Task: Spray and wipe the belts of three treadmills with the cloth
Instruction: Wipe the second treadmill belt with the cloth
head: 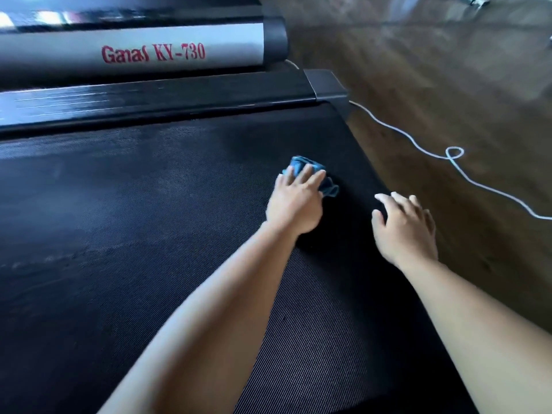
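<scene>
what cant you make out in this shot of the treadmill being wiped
Head view only:
- cloth: mostly hidden under the left hand.
- belt: cut off by the left and bottom edges.
- white cord: runs off the right edge, end unseen.
- grey thing, top right corner: blurred and cut off.

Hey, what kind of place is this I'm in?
Likely a gym or home workout room: a black treadmill belt with a blue cloth on it, a motor cover marked Ganas KY-730, and a wood-look floor.
</scene>
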`<act>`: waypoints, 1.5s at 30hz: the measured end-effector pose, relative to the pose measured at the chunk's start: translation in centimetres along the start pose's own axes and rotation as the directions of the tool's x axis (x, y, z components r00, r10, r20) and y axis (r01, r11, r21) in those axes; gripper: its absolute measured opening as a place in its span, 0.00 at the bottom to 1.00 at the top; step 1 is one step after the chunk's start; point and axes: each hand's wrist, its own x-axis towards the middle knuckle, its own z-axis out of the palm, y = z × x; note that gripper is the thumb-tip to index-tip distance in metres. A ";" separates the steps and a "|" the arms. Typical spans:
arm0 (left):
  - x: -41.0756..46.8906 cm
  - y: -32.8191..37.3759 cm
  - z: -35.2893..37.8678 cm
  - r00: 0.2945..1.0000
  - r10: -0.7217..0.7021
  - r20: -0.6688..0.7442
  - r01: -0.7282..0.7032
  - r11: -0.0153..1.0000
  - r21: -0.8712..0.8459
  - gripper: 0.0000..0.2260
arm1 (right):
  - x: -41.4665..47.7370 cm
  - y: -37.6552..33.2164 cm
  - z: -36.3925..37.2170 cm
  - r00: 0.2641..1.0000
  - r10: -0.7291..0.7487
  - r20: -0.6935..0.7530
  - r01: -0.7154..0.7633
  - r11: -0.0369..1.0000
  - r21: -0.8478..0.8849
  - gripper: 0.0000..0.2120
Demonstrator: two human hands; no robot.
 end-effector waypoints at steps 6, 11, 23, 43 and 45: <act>-5.9 3.0 0.9 0.983 0.164 0.078 -0.159 0.985 -0.063 0.24 | -0.6 0.8 0.6 1.000 0.011 0.005 -0.011 0.994 0.107 0.20; -9.4 -3.2 -0.8 0.991 0.128 0.047 -0.127 0.992 -0.023 0.24 | -0.7 0.9 0.6 1.000 0.015 0.011 -0.016 0.995 0.103 0.21; 2.2 1.8 0.8 0.999 0.047 0.018 -0.048 0.999 0.026 0.23 | -0.6 1.1 0.6 1.000 0.003 0.031 -0.007 0.993 0.121 0.21; 10.9 -13.0 -3.0 0.979 -0.183 -0.094 0.183 0.983 -0.014 0.21 | -0.9 0.6 0.6 1.000 0.023 0.019 -0.026 0.992 0.121 0.21; 12.8 -12.1 -2.9 0.972 -0.211 -0.101 0.208 0.977 -0.034 0.21 | -0.9 0.6 0.6 1.000 0.020 0.013 -0.022 0.993 0.117 0.21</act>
